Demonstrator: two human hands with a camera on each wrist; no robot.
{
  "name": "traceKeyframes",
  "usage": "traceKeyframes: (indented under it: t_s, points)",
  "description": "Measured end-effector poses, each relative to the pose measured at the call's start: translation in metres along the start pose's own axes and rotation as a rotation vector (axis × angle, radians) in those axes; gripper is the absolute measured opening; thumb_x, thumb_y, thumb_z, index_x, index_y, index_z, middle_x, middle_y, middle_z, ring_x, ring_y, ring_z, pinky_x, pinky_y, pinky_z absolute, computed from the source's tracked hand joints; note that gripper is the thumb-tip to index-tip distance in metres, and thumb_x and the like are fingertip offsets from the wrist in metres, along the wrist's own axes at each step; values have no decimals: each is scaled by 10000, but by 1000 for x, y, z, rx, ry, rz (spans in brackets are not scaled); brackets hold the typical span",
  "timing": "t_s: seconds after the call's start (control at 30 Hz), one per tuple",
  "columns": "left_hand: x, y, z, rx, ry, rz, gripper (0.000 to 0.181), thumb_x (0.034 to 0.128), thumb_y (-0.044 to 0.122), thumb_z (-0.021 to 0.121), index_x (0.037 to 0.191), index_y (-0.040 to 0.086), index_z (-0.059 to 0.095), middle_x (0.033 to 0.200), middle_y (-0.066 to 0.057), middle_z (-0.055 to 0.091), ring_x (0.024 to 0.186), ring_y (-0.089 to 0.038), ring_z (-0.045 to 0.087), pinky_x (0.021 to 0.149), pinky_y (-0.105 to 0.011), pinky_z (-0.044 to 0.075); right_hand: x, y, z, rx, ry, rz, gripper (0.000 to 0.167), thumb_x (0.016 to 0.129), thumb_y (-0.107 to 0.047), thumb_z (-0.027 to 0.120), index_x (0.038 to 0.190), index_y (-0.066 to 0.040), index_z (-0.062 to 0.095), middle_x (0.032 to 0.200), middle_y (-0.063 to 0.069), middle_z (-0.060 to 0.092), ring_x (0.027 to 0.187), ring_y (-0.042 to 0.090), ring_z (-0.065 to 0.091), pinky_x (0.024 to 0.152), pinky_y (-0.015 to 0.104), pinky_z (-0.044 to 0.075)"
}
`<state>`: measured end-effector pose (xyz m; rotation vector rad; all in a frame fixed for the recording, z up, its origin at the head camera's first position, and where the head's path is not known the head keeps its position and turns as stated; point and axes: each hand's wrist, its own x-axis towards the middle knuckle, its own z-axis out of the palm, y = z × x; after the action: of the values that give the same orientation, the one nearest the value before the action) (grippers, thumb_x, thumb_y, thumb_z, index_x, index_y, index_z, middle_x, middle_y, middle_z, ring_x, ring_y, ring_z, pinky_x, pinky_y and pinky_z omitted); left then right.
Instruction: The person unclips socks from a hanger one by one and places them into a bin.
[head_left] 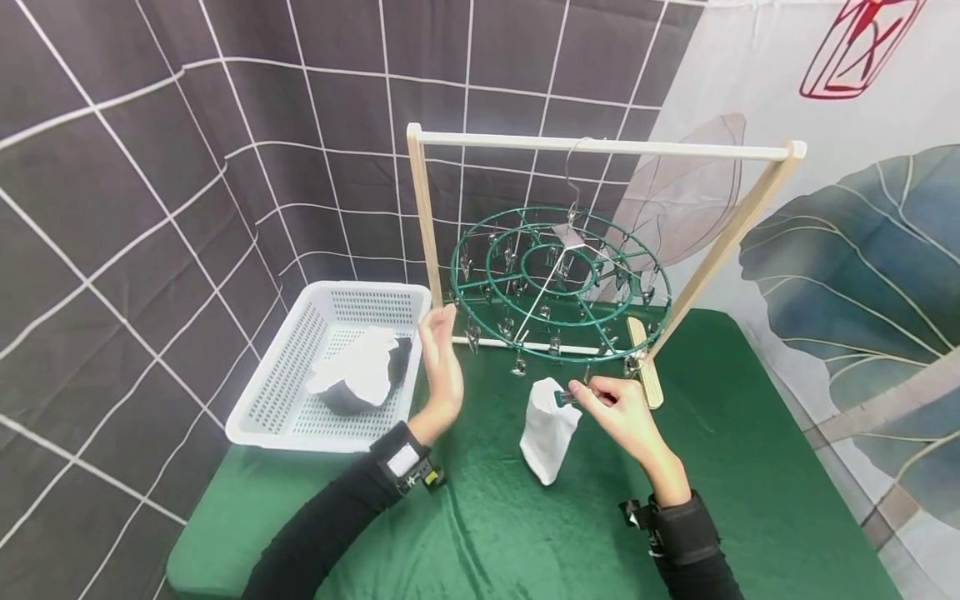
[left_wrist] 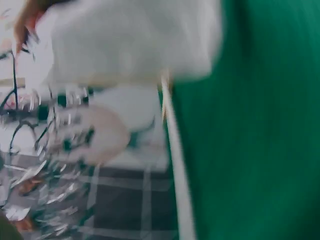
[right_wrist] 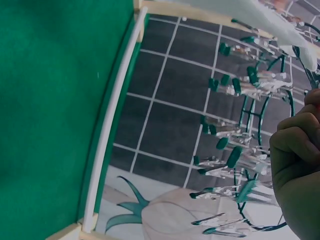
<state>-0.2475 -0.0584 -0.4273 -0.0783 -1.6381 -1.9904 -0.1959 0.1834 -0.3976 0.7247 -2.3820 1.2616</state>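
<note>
A white sock (head_left: 547,433) hangs just below the front edge of a round green clip hanger (head_left: 487,332). My right hand (head_left: 626,417) pinches a green-tipped clip (head_left: 564,398) at the sock's upper end, thumb and forefinger together. In the right wrist view, that hand's curled fingers (right_wrist: 300,135) show beside the hanging clips (right_wrist: 235,155). My left hand (head_left: 441,362) is raised to the left of the sock, fingers extended and apart from it. In the blurred left wrist view the sock (left_wrist: 130,45) fills the top.
The hanger's hook sits on the white top bar (head_left: 495,141) of a wooden rack. Left of it, a white perforated basket (head_left: 262,400) holds white and grey fabric pieces (head_left: 367,367). Green cloth (head_left: 480,533) covers the table; a gridded dark curtain (head_left: 300,108) stands behind.
</note>
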Motion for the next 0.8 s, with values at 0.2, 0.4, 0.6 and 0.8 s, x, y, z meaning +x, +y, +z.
traceKeyframes:
  t_s: [0.2, 0.4, 0.6, 0.8]
  points:
    - [-38, -31, 7, -136, 6, -354, 228, 983, 43, 371, 1120, -100, 484, 1021, -210, 584, 930, -219, 576, 959, -396, 420, -1, 24, 18, 0, 6, -6, 486, 857, -89, 689, 535, -138, 329, 518, -84, 216, 472, 16, 198, 432, 234, 194]
    - [-68, -38, 15, 10, -348, -546, 490, 1028, 297, 314, 1166, -103, 562, 1080, -234, 656, 974, -211, 632, 984, -412, 433, 1, 32, 27, -1, 59, -22, 482, 879, -179, 683, 535, -178, 344, 515, -133, 239, 449, 18, 225, 423, 224, 211]
    - [-79, -35, 14, 34, -451, -496, 381, 1018, 306, 388, 926, -11, 578, 767, 22, 533, 705, -70, 499, 678, -225, 432, 4, 33, 29, -19, 169, -9, 492, 871, -157, 688, 516, -173, 348, 488, -116, 267, 438, 13, 227, 406, 221, 201]
    - [-81, -19, 11, -47, -595, -401, 291, 1016, 193, 451, 1131, -57, 545, 778, 11, 621, 620, -68, 589, 540, -221, 488, 4, 25, 26, 7, 186, -22, 484, 854, -66, 687, 508, -141, 357, 471, -59, 280, 446, 10, 229, 409, 211, 192]
